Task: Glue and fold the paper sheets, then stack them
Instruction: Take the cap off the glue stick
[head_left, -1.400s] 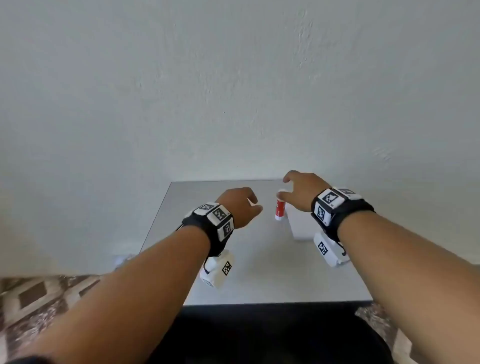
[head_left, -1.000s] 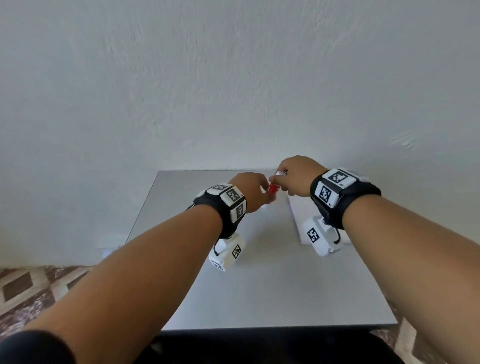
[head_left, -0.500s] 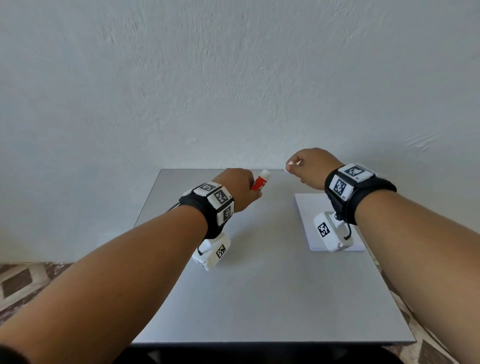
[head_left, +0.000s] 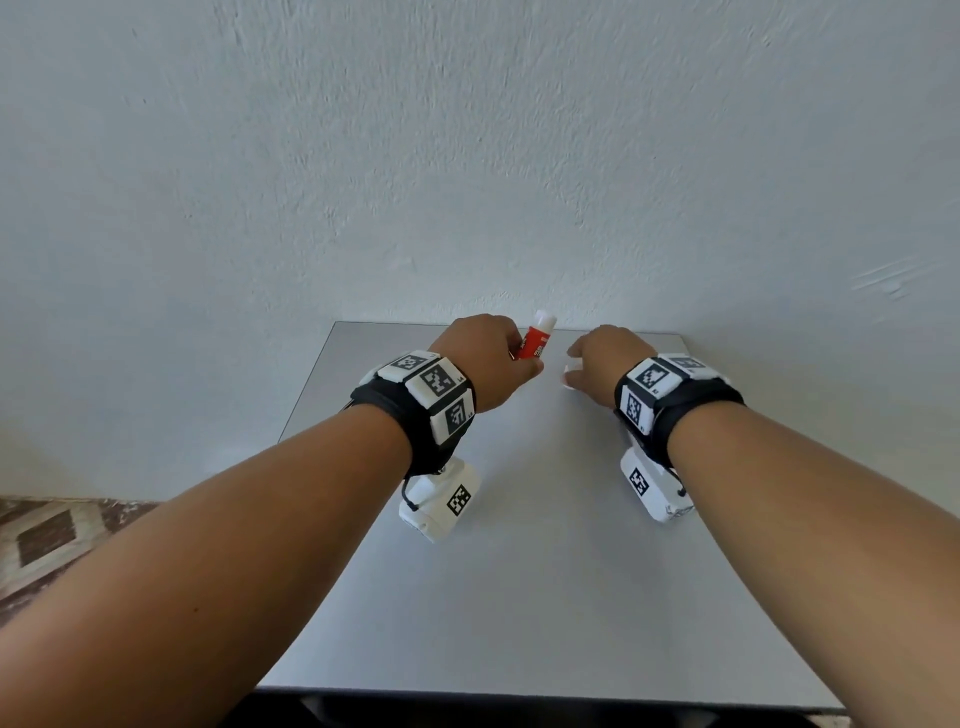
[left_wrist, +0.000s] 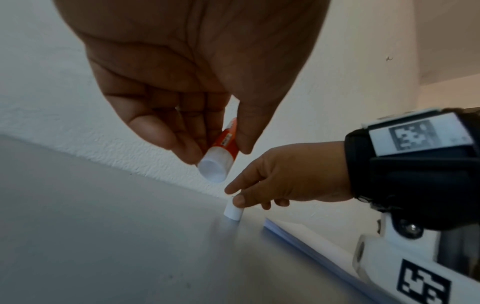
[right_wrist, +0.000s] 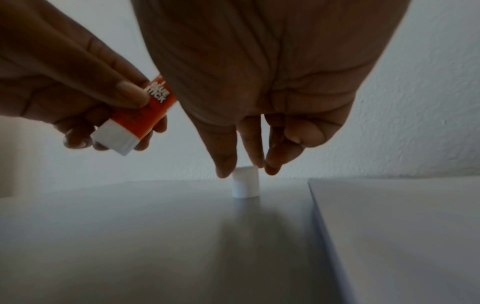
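A person's left hand (head_left: 485, 358) is gripping a red and white glue stick (head_left: 535, 340), the thumb and fingers (left_wrist: 166, 131) curled round its barrel. The stick is tilting above the far part of the grey surface (head_left: 545, 571), its uncapped white end pointing up and away in the head view. Half a second ago this hand was holding the stick lower and further left; now it is sitting closer to the wall.

To the right, the right hand (head_left: 605, 364) has come down from mid-air, where it was holding the cap after pulling it off. Its thumb and fingers are now pinching the white cap (right_wrist: 245, 183), which is standing upright on the surface just left of the paper sheets (right_wrist: 402, 226). The fingertips are touching the cap's upper part.

The paper sheets are lying flat in a neat pile at the right side of the surface, mostly hidden under the right forearm in the head view.
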